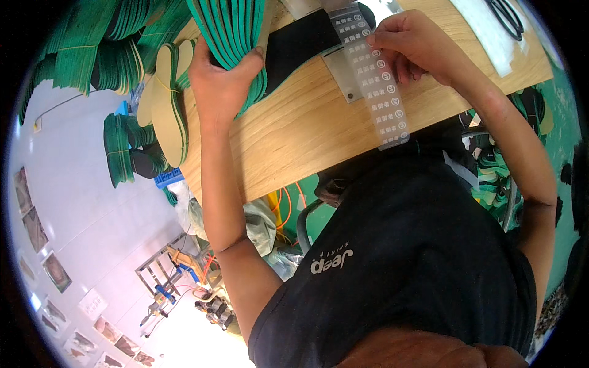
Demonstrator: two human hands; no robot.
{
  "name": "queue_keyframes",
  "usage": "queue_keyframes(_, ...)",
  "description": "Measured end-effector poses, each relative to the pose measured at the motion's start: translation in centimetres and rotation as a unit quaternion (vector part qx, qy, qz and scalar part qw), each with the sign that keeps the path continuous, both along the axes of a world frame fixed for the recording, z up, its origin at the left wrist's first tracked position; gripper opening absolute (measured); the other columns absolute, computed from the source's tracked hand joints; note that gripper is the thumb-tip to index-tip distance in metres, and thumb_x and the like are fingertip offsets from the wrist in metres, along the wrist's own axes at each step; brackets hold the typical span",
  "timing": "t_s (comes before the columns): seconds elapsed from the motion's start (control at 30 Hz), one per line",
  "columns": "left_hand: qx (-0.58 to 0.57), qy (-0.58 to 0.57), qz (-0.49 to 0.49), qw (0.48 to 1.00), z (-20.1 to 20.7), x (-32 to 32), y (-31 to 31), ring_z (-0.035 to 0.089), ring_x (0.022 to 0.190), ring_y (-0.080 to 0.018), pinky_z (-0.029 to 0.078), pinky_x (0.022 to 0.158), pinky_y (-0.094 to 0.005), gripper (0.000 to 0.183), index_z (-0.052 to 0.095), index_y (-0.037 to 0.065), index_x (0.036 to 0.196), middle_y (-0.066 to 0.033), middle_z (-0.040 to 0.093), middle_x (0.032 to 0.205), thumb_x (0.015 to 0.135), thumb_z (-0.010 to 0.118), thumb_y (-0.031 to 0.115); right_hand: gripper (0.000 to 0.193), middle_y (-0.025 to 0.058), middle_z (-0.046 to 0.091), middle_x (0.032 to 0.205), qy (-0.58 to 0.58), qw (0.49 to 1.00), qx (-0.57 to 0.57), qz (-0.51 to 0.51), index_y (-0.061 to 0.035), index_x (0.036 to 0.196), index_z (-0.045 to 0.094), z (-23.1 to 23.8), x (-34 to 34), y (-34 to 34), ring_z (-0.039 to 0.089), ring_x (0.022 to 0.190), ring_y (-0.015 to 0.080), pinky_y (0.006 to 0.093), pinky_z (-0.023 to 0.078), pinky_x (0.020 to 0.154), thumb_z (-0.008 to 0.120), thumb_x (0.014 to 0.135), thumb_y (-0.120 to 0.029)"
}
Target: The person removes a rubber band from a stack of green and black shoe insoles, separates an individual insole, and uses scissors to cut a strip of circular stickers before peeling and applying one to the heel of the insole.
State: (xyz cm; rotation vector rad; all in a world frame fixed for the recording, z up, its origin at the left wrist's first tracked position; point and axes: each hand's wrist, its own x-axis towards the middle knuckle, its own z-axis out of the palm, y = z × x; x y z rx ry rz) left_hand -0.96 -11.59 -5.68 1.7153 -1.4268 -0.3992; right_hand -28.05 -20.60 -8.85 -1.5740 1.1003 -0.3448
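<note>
My left hand (216, 89) is wrapped round a fanned stack of green insoles (228, 30), thumb on the near side, at the left part of the table. Beside it a black insole (294, 49) lies flat, its far end running under a clear strip with rows of white printed marks (381, 98). The thumb and forefinger of my right hand (420, 46) pinch that strip by its right edge, near its far end; the other fingers curl below. The strip's near end hangs toward the table's front edge. A metal plate (341, 86) partly shows beneath the insole and strip.
Bundles of green insoles (116, 67) crowd the far left, and banded beige insoles (165, 110) stand by the wooden table's (276, 147) left edge. A white sheet (485, 37) with a black looped thing (508, 18) lies at the far right. More insoles (491, 178) sit below the table at right.
</note>
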Motion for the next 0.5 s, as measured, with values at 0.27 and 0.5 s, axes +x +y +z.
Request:
queue_keyframes(0.27,-0.016,0.007,-0.005,1.0,-0.1,-0.57,0.12,0.064,0.077,-0.0114,0.052,0.075,-0.0274,0.044,0.062,-0.002,0.107,-0.0068,0.071,0.087,0.07,0.078,0.014,0.025,0.0054,0.063,0.06,-0.002,1.0,0.031,0.003,-0.0018,0.084,0.065,-0.21,-0.21,-0.03,0.056,0.039,0.0094,0.0206,0.037,0.034,0.059,0.096,-0.022)
queue_keyframes(0.5,0.005,0.011,-0.009,1.0,0.16,-0.49,0.2,0.065,0.08,-0.013,0.053,0.077,-0.0282,0.053,0.061,-0.003,0.115,-0.0088,0.072,0.094,0.068,0.078,0.015,0.026,0.0041,0.063,0.062,-0.013,0.999,0.044,-0.007,-0.0035,0.087,0.064,-0.06,0.06,0.12,0.054,0.04,0.0085,0.0195,0.035,0.034,0.059,0.096,-0.027)
